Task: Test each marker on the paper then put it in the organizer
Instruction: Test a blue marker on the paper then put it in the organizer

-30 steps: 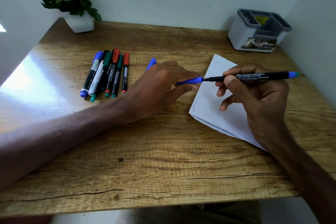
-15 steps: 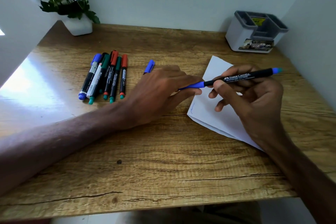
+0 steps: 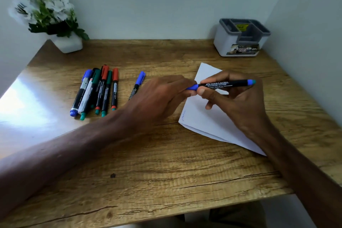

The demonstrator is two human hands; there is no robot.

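Wooden tabletop [image 3: 148, 172] with pronounced grain and a small dark knot [image 3: 112, 175] toward 7 o'clock. White-flowered plant [image 3: 44, 9] in a white pot [image 3: 68, 44] at 10 o'clock, against pale walls [image 3: 157, 2].

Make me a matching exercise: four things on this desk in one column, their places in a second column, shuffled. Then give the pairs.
Things
1. organizer
2. potted plant
3. blue marker
4. paper

Places
A. back left corner of the desk
B. flat on the desk under the right hand
C. back right corner of the desk
D. held between both hands, above the paper

Pairs: 1-C, 2-A, 3-D, 4-B
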